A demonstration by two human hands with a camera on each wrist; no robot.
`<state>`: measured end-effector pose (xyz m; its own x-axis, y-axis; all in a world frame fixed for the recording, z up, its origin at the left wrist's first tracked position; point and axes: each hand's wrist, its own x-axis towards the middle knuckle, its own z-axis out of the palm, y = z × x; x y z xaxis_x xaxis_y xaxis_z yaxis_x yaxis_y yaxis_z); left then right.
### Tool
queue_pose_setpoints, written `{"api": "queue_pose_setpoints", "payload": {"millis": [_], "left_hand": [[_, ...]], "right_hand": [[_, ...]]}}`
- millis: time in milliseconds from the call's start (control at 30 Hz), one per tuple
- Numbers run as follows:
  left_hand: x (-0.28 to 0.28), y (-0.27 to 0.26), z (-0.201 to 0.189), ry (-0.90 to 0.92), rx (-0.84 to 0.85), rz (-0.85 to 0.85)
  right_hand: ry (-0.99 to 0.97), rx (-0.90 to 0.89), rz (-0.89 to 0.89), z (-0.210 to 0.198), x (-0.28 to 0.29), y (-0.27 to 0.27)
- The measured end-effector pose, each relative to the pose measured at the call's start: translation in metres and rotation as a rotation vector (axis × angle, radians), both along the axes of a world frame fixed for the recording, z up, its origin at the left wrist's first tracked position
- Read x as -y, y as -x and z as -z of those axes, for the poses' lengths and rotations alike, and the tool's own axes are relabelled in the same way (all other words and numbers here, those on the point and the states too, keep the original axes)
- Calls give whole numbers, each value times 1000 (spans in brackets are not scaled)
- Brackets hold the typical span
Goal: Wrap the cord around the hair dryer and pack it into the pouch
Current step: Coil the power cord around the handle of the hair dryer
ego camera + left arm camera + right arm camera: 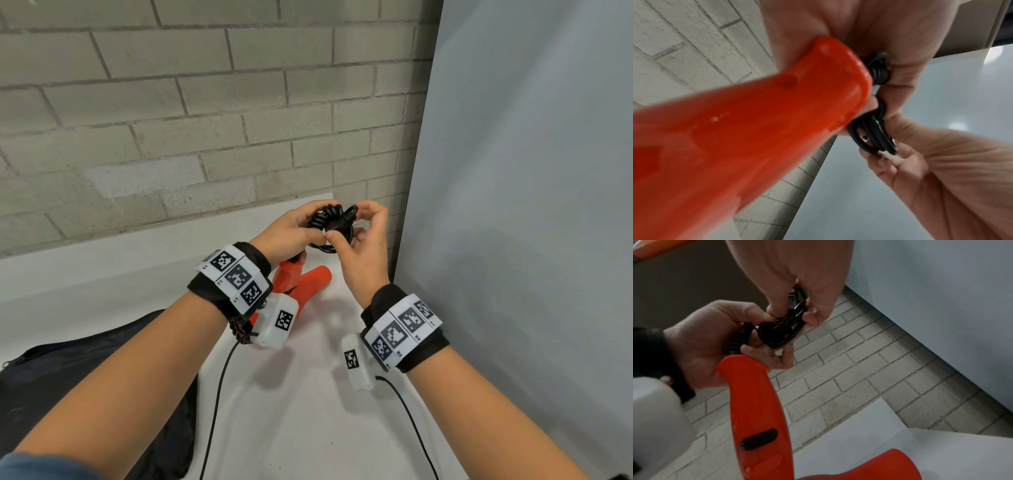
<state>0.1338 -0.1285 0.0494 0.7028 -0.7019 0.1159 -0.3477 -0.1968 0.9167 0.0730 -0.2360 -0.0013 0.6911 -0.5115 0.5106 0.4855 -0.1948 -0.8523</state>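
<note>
An orange hair dryer point(301, 284) point(748, 138) point(756, 402) hangs handle-up above the white table, its nozzle point(317, 275) pointing right. My left hand point(291, 233) point(715, 340) grips the handle's top end, where the ribbed strain relief point(737, 339) comes out. The black cord point(330, 226) point(871, 138) point(781, 331) is bunched in loops between both hands. My right hand point(356, 240) point(910, 146) point(793, 288) pinches those loops and the black plug point(351, 210) point(797, 300). The black pouch point(85, 377) lies flat at lower left, under my left forearm.
A grey brick wall point(205, 102) stands right behind the white table point(291, 411). A pale grey panel point(531, 205) closes off the right side. Thin black cables from the wrist cameras point(215, 394) point(411, 421) hang over the table front.
</note>
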Motion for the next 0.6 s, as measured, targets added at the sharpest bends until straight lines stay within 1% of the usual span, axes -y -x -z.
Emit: {"api": "queue_pose_setpoints", "payload": {"millis": [133, 267, 400, 467, 600], "left_hand": [[1, 0, 0, 51, -56, -13], [1, 0, 8, 55, 36, -4], [5, 2, 13, 63, 50, 33], [7, 3, 16, 76, 28, 17], [6, 4, 19, 110, 22, -40]], "right_hand": [[-40, -96, -47, -1, 2, -4], [32, -198, -47, 1, 8, -3], [100, -216, 52, 6, 9, -3], [138, -224, 73, 8, 8, -2], [219, -219, 4, 11, 8, 6]]}}
